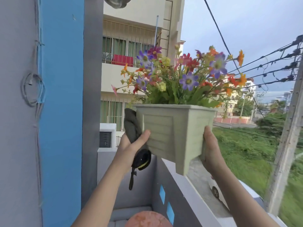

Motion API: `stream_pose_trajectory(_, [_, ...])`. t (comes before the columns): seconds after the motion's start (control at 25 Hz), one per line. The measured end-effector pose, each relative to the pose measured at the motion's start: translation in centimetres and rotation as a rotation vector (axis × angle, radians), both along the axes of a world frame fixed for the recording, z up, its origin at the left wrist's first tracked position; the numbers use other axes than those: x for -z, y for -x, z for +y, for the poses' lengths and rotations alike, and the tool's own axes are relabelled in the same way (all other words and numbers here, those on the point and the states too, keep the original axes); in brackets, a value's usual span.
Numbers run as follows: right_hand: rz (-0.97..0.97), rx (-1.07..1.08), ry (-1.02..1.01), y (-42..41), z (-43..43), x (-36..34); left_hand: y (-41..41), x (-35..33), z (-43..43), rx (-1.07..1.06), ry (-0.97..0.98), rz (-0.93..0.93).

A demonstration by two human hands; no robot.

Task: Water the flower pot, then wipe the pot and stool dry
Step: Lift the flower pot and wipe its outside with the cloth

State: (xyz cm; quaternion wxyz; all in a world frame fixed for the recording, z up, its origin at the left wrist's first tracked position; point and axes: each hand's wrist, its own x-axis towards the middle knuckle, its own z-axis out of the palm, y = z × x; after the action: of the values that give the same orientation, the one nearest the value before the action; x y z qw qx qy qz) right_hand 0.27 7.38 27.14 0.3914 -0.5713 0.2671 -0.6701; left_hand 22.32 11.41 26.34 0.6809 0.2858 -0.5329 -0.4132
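Observation:
A pale green square flower pot (173, 133) full of colourful flowers (183, 76) is lifted high in the air in front of me, slightly tilted. My left hand (132, 145) presses against its left side while also clutching a dark grey cloth (132, 126) with a black strap hanging down. My right hand (211, 148) grips the pot's right side and underside. Far below, at the bottom edge, the round reddish top of the stool (147, 219) shows between my forearms.
A grey balcony wall with blue squares (165, 190) runs diagonally under the pot. A blue and grey pillar (62, 112) stands close on the left. Beyond the wall are a white car (218, 189), grass, a utility pole (285, 145) and cables.

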Motion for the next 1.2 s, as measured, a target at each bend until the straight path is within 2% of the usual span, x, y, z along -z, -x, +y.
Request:
stream_pose_trajectory(0.16, [0.293, 0.106, -0.115, -0.1, 0.6, -1.8, 1.1, -1.0, 2.5, -0.277, 0.010, 0.076])
stream_pose_trajectory(0.28, [0.468, 0.122, -0.301, -0.7, 1.5, -3.2, 1.5, -1.1, 2.9, -0.427, 0.019, 0.146])
stream_pose_trajectory(0.4, [0.283, 0.051, -0.387, -1.7, 1.8, -2.8, 1.4, -0.3, 2.1, -0.510, 0.048, 0.195])
stream_pose_trajectory(0.52, [0.022, 0.021, -0.359, -3.3, 2.5, -0.8, 1.2, 0.8, 1.0, -0.619, 0.070, 0.116])
stream_pose_trajectory(0.6, [0.035, -0.079, -0.328, -4.2, 3.5, 0.4, 1.5, 1.4, 0.7, -0.698, 0.079, 0.045])
stream_pose_trajectory(0.76, [0.157, -0.193, -0.402, -4.8, 5.4, 0.6, 2.2, 2.3, 0.6, -0.845, 0.164, -0.111])
stream_pose_trajectory(0.88, [0.077, -0.169, -0.271, -5.3, 5.1, 0.9, 2.7, 2.3, 0.4, -0.897, 0.237, -0.197])
stream_pose_trajectory(1.0, [-0.035, -0.076, -0.149, -5.9, 4.6, 1.0, 3.4, 1.2, 1.1, -0.835, 0.309, -0.307])
stream_pose_trajectory(1.08, [-0.064, -0.058, -0.104, -6.0, 4.6, 1.0, 3.5, 0.5, 1.4, -0.868, 0.381, -0.475])
stream_pose_trajectory(1.2, [-0.072, -0.048, -0.066, -5.6, 4.6, 0.7, 3.1, 1.2, 1.1, -1.051, 0.475, -0.771])
